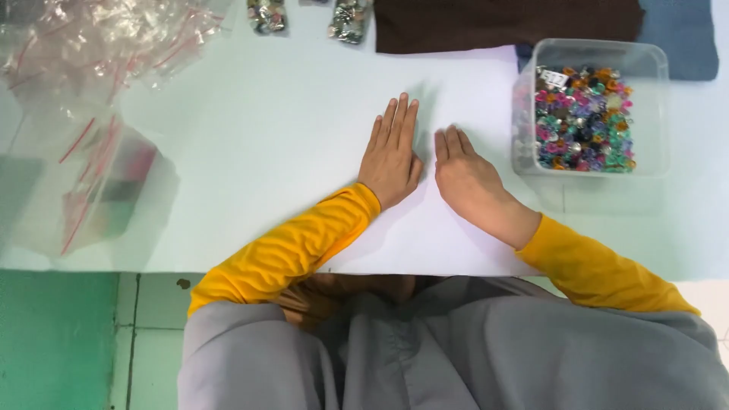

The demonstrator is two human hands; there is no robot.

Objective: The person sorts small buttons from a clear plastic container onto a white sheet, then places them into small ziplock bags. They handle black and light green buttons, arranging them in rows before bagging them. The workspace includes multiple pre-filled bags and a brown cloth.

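1. The left hand lies flat in the middle of the frame, fingers straight and close together, holding nothing.
2. The right hand lies flat just beside it, also holding nothing.
3. Both press on the white sheet on the counter. Keeping the palms flat would hold it smooth.
4. A clear tub of colourful beads sits at the upper right, near the right hand.
5. Clear bags lie at the upper left.

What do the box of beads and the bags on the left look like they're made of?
The box looks like clear, slightly frosted hard plastic: the beads show through its walls. The bags look like thin glossy plastic film, crinkled, with red strips along the openings.
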